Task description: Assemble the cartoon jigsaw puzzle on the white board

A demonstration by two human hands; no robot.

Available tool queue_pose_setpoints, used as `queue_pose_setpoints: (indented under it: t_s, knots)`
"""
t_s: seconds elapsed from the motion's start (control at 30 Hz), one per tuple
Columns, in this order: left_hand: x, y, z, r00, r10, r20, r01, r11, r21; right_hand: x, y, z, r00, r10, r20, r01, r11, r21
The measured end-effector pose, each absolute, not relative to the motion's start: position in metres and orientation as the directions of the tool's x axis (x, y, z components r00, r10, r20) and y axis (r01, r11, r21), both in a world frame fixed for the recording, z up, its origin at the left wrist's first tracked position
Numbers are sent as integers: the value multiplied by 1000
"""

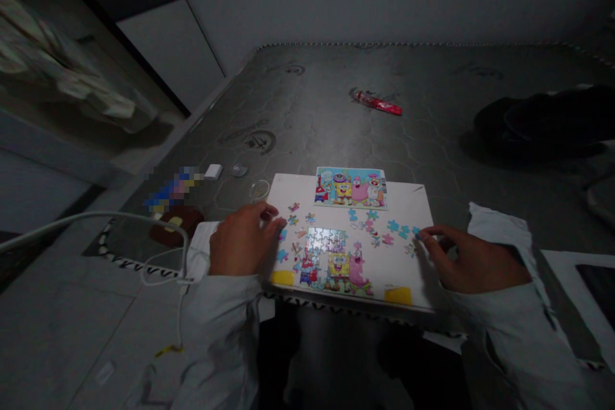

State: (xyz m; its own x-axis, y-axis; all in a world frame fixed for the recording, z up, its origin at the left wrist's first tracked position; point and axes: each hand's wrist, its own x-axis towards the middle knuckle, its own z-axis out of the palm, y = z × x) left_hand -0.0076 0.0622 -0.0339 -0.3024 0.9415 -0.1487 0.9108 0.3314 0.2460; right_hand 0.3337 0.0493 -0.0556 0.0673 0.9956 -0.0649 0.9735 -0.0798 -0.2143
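A white board (298,186) carries a partly joined cartoon jigsaw puzzle (339,266), with a yellow figure and a pink figure in its lower part. Loose puzzle pieces (372,225) lie around it on both sides and above. At the board's top edge rests a printed picture card (350,188) with the same characters. My left hand (243,237) is over the board's left edge, thumb and index finger apart, beside some loose pieces. On the right side, my right hand (468,261) has its fingertips closed on a blue puzzle piece (416,232).
Left of the board are a clear ring (259,189), a white adapter (214,172), a brown pouch (177,225) and a white cable (185,250). A red packet (384,105) lies farther back. A dark bag (538,122) and crumpled white paper (500,225) are on the right.
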Motion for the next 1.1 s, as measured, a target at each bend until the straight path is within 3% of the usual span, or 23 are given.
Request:
queue_pose_setpoints:
  t_s: [0.17, 0.43, 0.57, 1.1]
  knots:
    - [-5, 65, -35, -340, 922, -184, 902, 375, 212, 333, 49, -54, 58, 996, -72, 971, -73, -229]
    - [-4, 68, -40, -348, 922, -169, 877, 384, 290, 333, 49, -55, 67, 996, -62, 972, -79, -220]
    - [-4, 67, -42, -318, 938, -139, 876, 347, 334, 333, 48, -55, 75, 996, -57, 974, -85, -210]
    - [-4, 60, -35, -254, 967, -20, 921, 248, 302, 325, 49, -52, 72, 994, -81, 960, -91, -264]
